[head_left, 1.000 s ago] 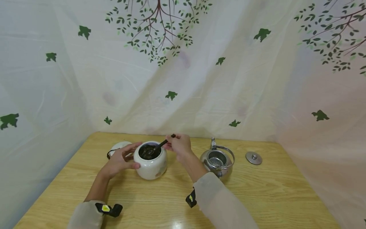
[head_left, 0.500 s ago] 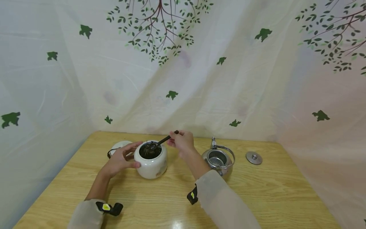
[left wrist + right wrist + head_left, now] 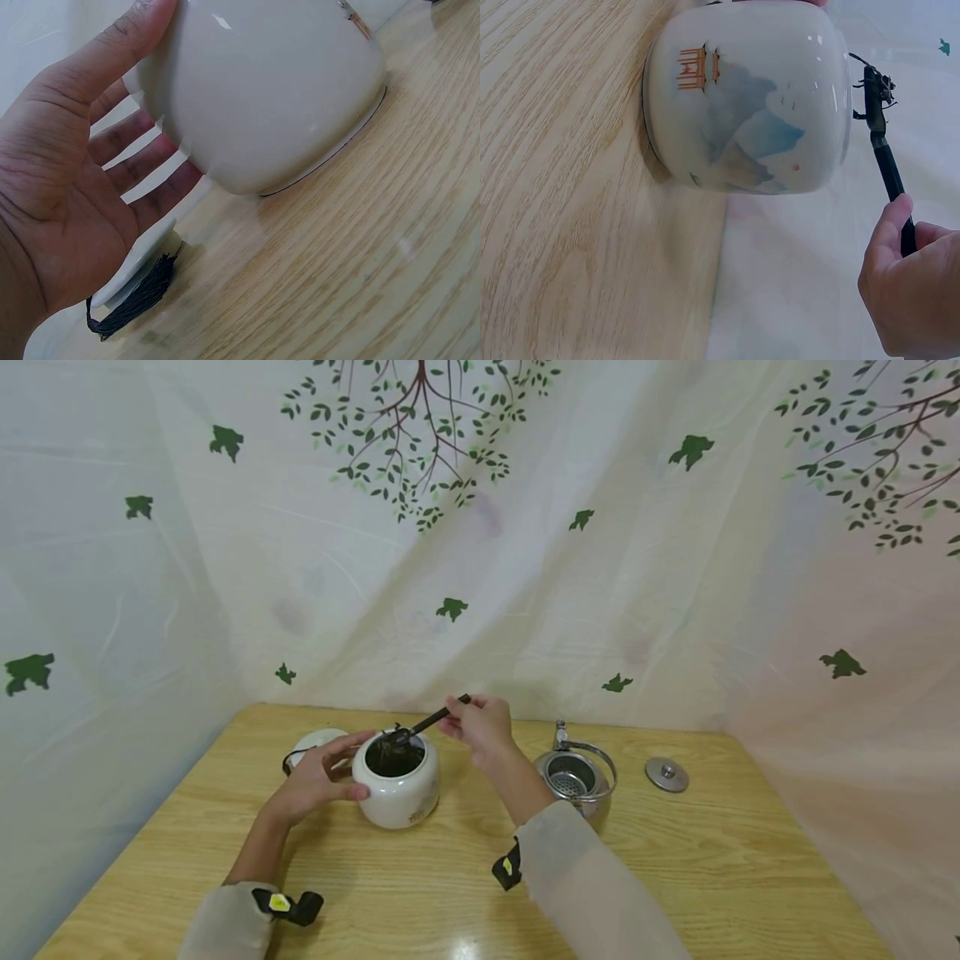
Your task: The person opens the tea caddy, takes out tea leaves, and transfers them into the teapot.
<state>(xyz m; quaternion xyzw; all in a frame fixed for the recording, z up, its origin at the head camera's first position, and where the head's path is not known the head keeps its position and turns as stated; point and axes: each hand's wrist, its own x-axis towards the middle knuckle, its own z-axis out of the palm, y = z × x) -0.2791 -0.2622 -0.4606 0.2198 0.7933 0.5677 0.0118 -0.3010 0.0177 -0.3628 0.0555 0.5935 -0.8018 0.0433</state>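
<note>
A white porcelain tea jar [image 3: 397, 802] stands upright on the wooden table, dark tea leaves inside. My left hand [image 3: 311, 789] holds its left side, thumb at the front and fingers spread behind, as the left wrist view [image 3: 71, 161] also shows. With thumb and fingers, my right hand [image 3: 485, 731] pinches the end of a dark-handled tea scoop [image 3: 435, 718]. The scoop's head is over the jar's mouth, tilted down to the left. In the right wrist view, twisted dry tea leaves [image 3: 886, 88] cling to it, just past the rim.
Behind my left hand lies the white jar lid [image 3: 321, 739], its dark tassel [image 3: 142, 296] beside it. A steel teapot [image 3: 596, 806] with a strainer inside and raised handle stands right of my right forearm. Its round lid [image 3: 666, 773] lies farther right. Printed fabric hangs behind the table.
My right hand has risen slightly and moved right, lifting the scoop with tea leaves from inside the jar to its mouth. My left hand stays on the jar.
</note>
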